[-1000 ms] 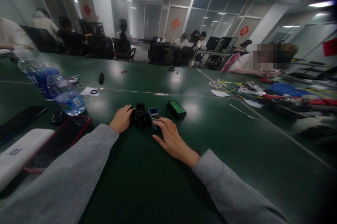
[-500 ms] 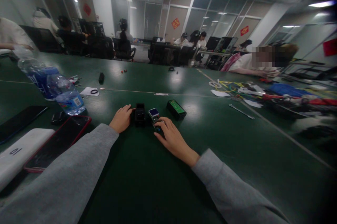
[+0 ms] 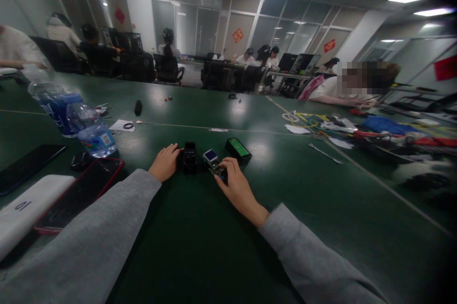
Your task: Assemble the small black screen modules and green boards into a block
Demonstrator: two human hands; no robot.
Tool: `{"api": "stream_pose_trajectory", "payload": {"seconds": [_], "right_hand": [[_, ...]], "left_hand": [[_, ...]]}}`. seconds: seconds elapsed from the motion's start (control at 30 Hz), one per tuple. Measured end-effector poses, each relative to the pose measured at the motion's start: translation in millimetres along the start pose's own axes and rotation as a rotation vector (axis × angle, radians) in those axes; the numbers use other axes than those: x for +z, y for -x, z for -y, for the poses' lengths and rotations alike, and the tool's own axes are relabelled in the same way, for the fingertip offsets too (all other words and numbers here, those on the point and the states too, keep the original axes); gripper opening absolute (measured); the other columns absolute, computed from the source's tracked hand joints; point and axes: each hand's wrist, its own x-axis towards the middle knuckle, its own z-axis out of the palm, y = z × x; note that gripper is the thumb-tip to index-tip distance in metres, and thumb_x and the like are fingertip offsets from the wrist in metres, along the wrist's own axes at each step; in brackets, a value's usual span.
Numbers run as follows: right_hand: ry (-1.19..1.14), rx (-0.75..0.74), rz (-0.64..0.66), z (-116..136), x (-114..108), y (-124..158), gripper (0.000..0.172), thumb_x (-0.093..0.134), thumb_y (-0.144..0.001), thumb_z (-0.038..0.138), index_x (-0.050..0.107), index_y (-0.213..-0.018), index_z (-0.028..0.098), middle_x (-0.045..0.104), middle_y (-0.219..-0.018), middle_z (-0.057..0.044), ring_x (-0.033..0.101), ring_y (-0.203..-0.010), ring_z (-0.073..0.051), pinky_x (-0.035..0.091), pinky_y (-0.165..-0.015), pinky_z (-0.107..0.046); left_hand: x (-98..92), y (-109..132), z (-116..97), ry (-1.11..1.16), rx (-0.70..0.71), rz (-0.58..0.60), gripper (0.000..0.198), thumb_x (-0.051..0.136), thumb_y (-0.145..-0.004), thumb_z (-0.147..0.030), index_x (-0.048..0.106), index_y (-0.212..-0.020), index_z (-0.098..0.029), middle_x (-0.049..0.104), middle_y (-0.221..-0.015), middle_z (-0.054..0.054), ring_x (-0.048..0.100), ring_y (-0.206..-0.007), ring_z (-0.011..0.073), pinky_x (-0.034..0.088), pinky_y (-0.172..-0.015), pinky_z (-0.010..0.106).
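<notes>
My right hand (image 3: 240, 189) pinches a small circuit board with a screen (image 3: 211, 155) between thumb and fingers; the board's near end is partly hidden by the fingertips. Left of it a black plastic casing (image 3: 189, 157) stands on the table. My left hand (image 3: 164, 163) rests on the table beside that casing, fingers stretched out, the index fingertip at its left side. Behind my right hand lies a black box with a green face (image 3: 238, 149).
On the left of the green table (image 3: 200, 237) are water bottles (image 3: 93, 127), a red-edged phone (image 3: 80, 197), a white power bank (image 3: 34, 208) and a dark phone (image 3: 28, 166). A wrench (image 3: 324, 153) and cables (image 3: 321, 120) lie right. A person (image 3: 332, 89) leans on the far right.
My right hand has closed on the circuit board and tilted it, turning its near end to the right. The left hand and the black casing have stayed in place.
</notes>
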Motion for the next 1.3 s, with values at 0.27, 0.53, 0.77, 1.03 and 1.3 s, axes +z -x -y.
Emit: {"api": "stream_pose_trajectory", "payload": {"seconds": [0.27,0.53,0.77,1.03,1.3], "right_hand": [[-0.049,0.017,0.06,-2.9,1.9,1.2,0.047,0.054,-0.088,0.023,0.035,-0.131,0.02,0.047,-0.124,-0.011,0.054,-0.108,-0.025,0.05,-0.092,-0.045],[-0.049,0.045,0.067,-4.9,3.9,1.8,0.05,0.053,-0.089,0.024,0.032,-0.134,0.019,0.048,-0.126,-0.011,0.054,-0.11,-0.026,0.05,-0.092,-0.045],[-0.02,0.107,0.048,-9.2,7.7,3.3,0.05,0.052,-0.09,0.029,0.031,-0.135,0.02,0.048,-0.126,-0.012,0.055,-0.109,-0.028,0.052,-0.088,-0.05],[-0.019,0.099,-0.02,-7.5,5.5,2.6,0.05,0.05,-0.09,0.028,0.031,-0.135,0.019,0.042,-0.128,-0.014,0.054,-0.11,-0.028,0.052,-0.089,-0.048],[0.079,0.034,-0.1,1.1,0.6,0.9,0.052,0.052,-0.089,0.032,0.029,-0.135,0.02,0.027,-0.138,-0.015,0.033,-0.128,-0.032,0.037,-0.104,-0.054]], "left_hand": [[3.2,-0.4,4.2,0.024,0.018,-0.008,0.047,0.042,-0.082,-0.009,0.048,-0.129,-0.01,0.043,-0.14,0.018,0.04,-0.13,0.0296,0.033,-0.107,0.051],[-1.1,0.9,-0.6,0.014,0.004,-0.007,0.044,0.04,-0.083,-0.008,0.05,-0.126,-0.009,0.043,-0.14,0.018,0.04,-0.131,0.0294,0.034,-0.107,0.049],[1.9,0.3,1.7,0.09,0.005,-0.064,0.056,0.04,-0.084,-0.009,0.03,-0.139,-0.009,0.043,-0.14,0.019,0.042,-0.129,0.0275,0.033,-0.107,0.049],[-11.0,1.5,-10.2,0.154,0.132,-0.136,0.073,0.046,-0.08,-0.006,0.019,-0.145,-0.026,0.019,-0.152,0.011,0.032,-0.135,0.0276,0.036,-0.106,0.047],[-16.0,2.7,-11.7,0.183,0.188,-0.094,0.064,0.05,-0.077,-0.004,0.035,-0.136,-0.025,0.029,-0.147,0.01,0.041,-0.128,0.0263,0.039,-0.102,0.048]]}}
